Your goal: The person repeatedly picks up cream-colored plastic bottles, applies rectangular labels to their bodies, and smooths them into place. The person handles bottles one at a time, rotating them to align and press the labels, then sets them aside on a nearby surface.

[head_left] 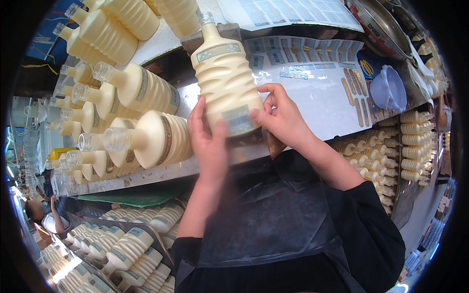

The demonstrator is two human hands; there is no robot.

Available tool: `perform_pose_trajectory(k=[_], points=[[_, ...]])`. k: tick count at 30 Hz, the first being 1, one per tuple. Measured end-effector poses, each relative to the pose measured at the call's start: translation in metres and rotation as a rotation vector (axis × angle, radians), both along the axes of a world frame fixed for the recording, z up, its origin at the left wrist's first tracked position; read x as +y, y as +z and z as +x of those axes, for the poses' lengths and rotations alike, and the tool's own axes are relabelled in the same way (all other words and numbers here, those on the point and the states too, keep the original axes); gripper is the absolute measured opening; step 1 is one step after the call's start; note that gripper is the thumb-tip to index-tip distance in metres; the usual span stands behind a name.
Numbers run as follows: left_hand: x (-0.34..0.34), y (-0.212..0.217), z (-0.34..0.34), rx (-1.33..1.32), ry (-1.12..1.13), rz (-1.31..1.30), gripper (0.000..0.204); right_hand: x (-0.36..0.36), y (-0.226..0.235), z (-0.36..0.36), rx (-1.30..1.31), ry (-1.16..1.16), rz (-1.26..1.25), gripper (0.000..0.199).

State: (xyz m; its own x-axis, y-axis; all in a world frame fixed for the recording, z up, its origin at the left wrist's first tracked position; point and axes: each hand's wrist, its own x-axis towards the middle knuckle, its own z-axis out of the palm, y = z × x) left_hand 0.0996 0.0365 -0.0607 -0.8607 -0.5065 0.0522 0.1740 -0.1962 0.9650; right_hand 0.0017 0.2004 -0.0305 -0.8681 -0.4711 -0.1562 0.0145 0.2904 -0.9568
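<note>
A cream bottle [220, 73] with wavy ribbed sides and a clear threaded neck lies in front of me, its neck pointing away. It rests across a dark block-like support [193, 43]. A greyish-blue label [234, 119] sits low on its face, and a patterned band crosses its shoulder. My left hand [209, 141] holds the bottle's lower left side, with the thumb over the label's left edge, slightly blurred. On the other side, my right hand [283, 115] grips the lower right edge, thumb pressed at the label's right side and index finger bent.
Several cream bottles [151, 139] crowd the bench at left. Label sheets [293, 53], gold strips [359, 93] and a lilac bucket [388, 90] lie to the right. Racked bottles [129, 249] stand below left, more [371, 151] at right. A person [51, 219] is far left.
</note>
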Motion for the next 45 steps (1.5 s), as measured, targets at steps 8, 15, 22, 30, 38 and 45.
perform_pose_trajectory(k=[8,15,22,30,38,45], points=[[0.005,0.007,-0.001,-0.034,0.014,-0.049,0.069,-0.007,0.012,0.006,0.073,-0.034,0.15,0.07],[0.006,0.008,-0.002,-0.052,0.031,-0.056,0.071,-0.006,0.009,0.005,0.057,-0.037,0.116,0.071],[0.007,0.01,-0.002,-0.037,0.031,0.008,0.07,-0.007,0.011,0.007,0.062,-0.054,0.125,0.071],[0.006,0.009,-0.002,-0.025,0.027,0.004,0.07,-0.007,0.009,0.007,0.075,-0.054,0.129,0.072],[0.004,0.008,-0.003,-0.024,0.019,0.003,0.069,-0.002,0.0,0.001,0.028,-0.023,0.035,0.065],[0.001,0.002,-0.001,-0.006,0.004,-0.025,0.068,-0.006,0.006,0.001,0.006,-0.016,0.069,0.058]])
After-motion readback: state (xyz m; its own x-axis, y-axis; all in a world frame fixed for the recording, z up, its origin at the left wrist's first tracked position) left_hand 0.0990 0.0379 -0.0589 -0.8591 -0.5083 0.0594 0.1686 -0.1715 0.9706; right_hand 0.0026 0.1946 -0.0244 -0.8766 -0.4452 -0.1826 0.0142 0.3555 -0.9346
